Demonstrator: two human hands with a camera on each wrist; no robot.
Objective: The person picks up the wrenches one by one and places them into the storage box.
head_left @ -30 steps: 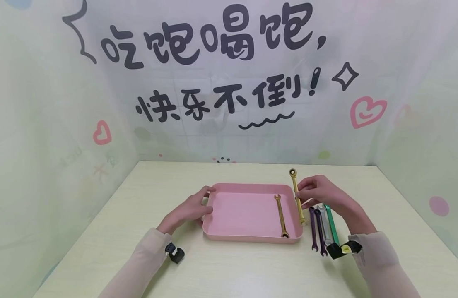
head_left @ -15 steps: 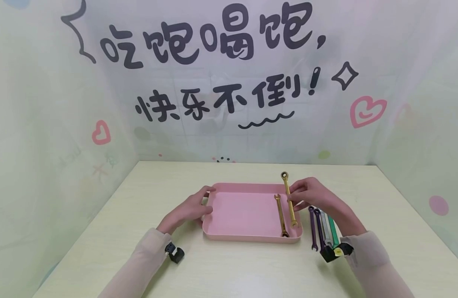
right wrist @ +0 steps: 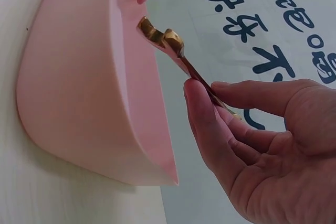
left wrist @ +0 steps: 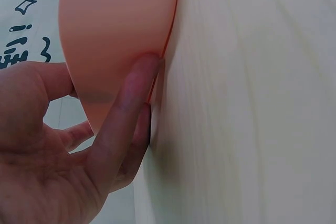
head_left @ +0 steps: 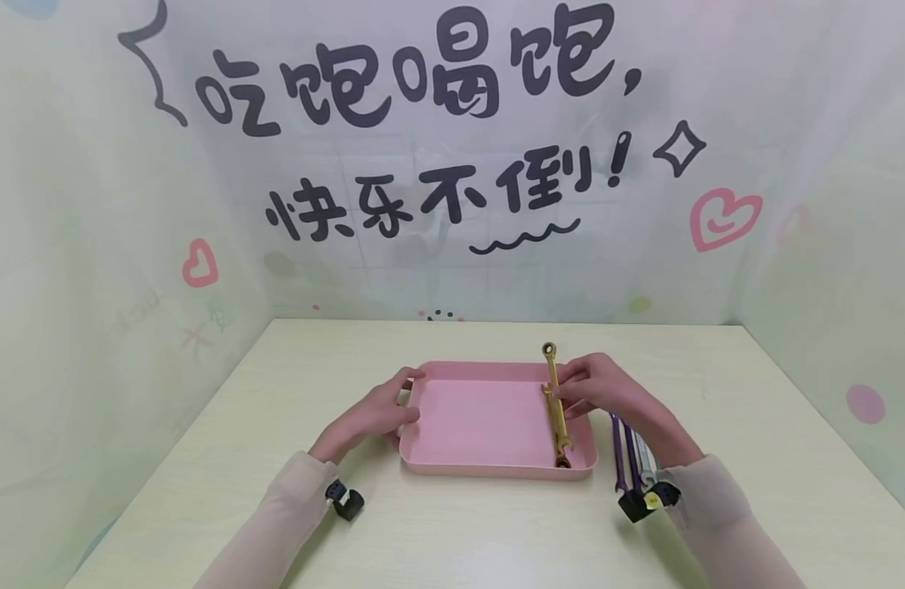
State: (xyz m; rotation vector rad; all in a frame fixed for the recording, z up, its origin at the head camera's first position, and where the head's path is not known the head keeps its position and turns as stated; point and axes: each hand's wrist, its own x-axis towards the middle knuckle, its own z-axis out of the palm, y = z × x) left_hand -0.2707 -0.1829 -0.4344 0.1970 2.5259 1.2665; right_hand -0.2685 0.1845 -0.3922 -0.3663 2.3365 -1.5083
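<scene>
- A right hand (head_left: 596, 383) reaches in over the tray's right side, pinching a gold wrench (head_left: 559, 419) around mid-shaft between thumb and fingertips, with the remaining fingers loosely bent.
- The left hand (head_left: 379, 409) grips the left wall of a pink tray (head_left: 482, 425), some fingers along its outside and others hooked behind the rim.
- Both forearms come in from the near edge in pale sleeves (head_left: 276, 515), each wrist carrying a small black camera (head_left: 347, 502).
- The raised wrench tilts above the tray's right end, ring head away from the person, forked end toward them; its polished metal catches the light.
- Below it, a second gold wrench (head_left: 551, 407) lies in the tray, partly covered from view; whether the two touch cannot be told.
- The tray is smooth and matte, a rounded rectangle with upright walls.
- Right of it, purple wrenches (head_left: 619, 454) and a silver wrench (head_left: 647, 466) lie side by side on a pale, faintly wood-grained table (head_left: 460, 532), partly hidden by the right arm.
</scene>
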